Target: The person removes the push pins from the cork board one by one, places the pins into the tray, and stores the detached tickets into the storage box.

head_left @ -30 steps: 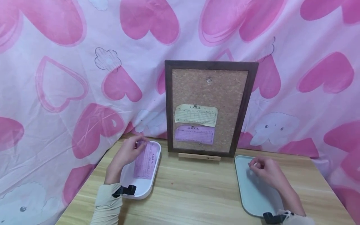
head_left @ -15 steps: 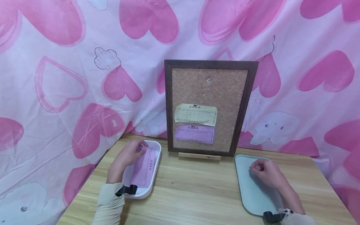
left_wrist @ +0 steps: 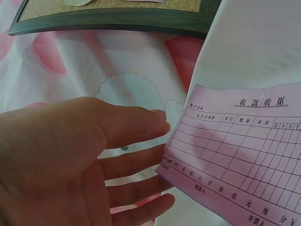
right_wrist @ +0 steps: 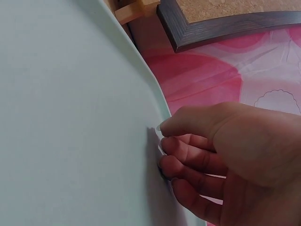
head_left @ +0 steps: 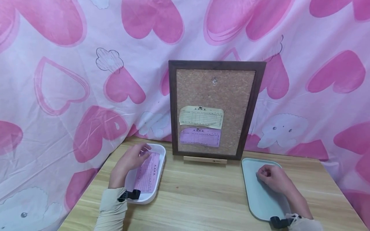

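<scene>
A pink receipt slip [head_left: 146,173] printed with a grid lies in the white tray [head_left: 143,201] on the left of the table. Over the tray's far left side is my left hand [head_left: 133,158], fingers apart and relaxed; the left wrist view shows nothing between thumb and fingers, with the fingertips right by the slip's edge [left_wrist: 235,146]. At the right, my right hand [head_left: 274,178] hovers low over the pale green tray [head_left: 264,205]. Its fingers [right_wrist: 188,155] are loosely curled, and no object shows between them and the thumb.
A dark-framed cork board [head_left: 231,96] stands upright at the back on a wooden base [head_left: 205,160]. A yellow receipt slip [head_left: 201,117] hangs above a pink one [head_left: 199,137] on it. Behind hangs a heart-patterned cloth [head_left: 127,80]. A tiny red speck [head_left: 177,187] lies on the table [head_left: 202,199].
My left hand has let go of the pink receipt slip, which has dropped lower and flatter into the white tray. My right hand has shifted slightly over the green tray.
</scene>
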{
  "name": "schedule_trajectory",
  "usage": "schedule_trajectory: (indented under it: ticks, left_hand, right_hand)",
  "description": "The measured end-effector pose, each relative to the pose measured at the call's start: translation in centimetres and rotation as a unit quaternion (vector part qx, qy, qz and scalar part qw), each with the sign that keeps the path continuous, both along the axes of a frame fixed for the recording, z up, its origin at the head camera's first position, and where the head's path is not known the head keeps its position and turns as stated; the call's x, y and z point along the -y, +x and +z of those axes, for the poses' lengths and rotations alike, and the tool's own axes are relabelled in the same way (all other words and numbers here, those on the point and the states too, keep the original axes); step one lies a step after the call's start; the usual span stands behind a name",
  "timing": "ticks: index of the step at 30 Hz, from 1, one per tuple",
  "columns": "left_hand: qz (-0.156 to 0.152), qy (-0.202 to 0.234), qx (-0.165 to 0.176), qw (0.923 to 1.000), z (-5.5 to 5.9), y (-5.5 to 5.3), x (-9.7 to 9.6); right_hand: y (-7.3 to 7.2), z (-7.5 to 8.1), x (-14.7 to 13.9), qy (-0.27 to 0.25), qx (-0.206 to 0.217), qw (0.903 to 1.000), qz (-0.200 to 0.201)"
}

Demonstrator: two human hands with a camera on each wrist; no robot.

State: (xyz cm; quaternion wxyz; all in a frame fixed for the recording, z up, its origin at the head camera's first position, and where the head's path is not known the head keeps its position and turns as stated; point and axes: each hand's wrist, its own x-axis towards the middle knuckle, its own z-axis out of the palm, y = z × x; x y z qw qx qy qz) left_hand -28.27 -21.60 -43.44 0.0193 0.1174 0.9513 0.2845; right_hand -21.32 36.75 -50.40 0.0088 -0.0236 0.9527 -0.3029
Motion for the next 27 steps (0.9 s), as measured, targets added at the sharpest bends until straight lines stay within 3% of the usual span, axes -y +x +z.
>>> schedule_trajectory:
  ticks: [10,19,27]
  left_hand:
    - [0.003,0.007,-0.016,0.9998,0.1,-0.1,0.1]
    - [-0.015,0.027,-0.045,0.9985,0.6,0.1,-0.4]
    - [-0.028,0.044,-0.07,0.9962,1.0,0.2,-1.1]
  right_hand:
    - [0.0,0.0,0.1,0.006,-0.005,1.0,0.001]
    - [-0.1,-0.1,0.1,0.0,0.006,1.0,0.003]
    - [0.1,1.1,0.0,-0.009,0.013,0.9995,-0.027]
